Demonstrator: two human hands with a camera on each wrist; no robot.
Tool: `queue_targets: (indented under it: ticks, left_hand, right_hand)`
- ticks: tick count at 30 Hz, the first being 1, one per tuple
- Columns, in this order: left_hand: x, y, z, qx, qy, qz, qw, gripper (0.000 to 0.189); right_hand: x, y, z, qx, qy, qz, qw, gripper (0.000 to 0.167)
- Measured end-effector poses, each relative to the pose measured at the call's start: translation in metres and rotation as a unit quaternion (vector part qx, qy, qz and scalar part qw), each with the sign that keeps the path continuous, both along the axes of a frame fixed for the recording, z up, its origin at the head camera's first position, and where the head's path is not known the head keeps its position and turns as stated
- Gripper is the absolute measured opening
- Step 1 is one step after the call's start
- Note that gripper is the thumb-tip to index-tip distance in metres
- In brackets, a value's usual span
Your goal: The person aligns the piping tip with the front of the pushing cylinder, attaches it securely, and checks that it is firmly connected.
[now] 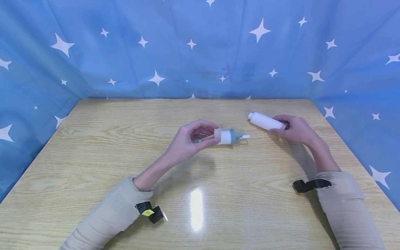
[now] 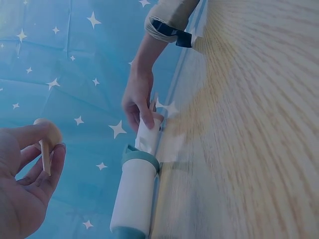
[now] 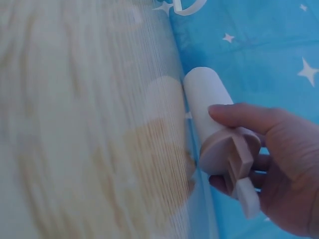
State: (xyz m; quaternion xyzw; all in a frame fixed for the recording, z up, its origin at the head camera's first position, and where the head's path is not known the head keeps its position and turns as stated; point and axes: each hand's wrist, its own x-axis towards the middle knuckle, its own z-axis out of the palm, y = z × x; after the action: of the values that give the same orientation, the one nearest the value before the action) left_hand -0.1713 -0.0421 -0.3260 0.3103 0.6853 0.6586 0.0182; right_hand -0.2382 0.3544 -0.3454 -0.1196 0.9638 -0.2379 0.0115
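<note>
Facing starry blue fabric [image 1: 206, 59] across a wood-grain counter [image 1: 109, 139], our left grip [image 1: 185, 143] pinches a round beige cap [image 1: 217, 134], our right grip [image 1: 296, 128] a white cylinder [image 1: 265, 121], its beige handle [image 3: 242, 158] clear only from right wrist.

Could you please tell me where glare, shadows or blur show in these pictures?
Head view: a bright glare patch on the table, plus a soft shadow below the left hand; left wrist view: the table's grain looks streaked and smeared; right wrist view: the tabletop looks blurry, the right hand and white cylinder clearer.
</note>
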Motion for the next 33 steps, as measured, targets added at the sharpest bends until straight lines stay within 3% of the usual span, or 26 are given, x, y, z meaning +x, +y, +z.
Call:
queue_targets:
  ticks: [17, 33]
  left_hand:
    - [-0.003, -0.004, -0.001, -0.007, -0.001, 0.01, 0.9999, 0.03]
    - [-0.004, -0.013, 0.001, -0.013, -0.008, 0.021, 0.9996, 0.03]
  right_hand:
    - [0.005, -0.002, 0.01, -0.031, 0.032, -0.025, 0.9987, 0.057]
    - [0.014, -0.019, 0.029, -0.081, 0.09, -0.002, 0.9926, 0.049]
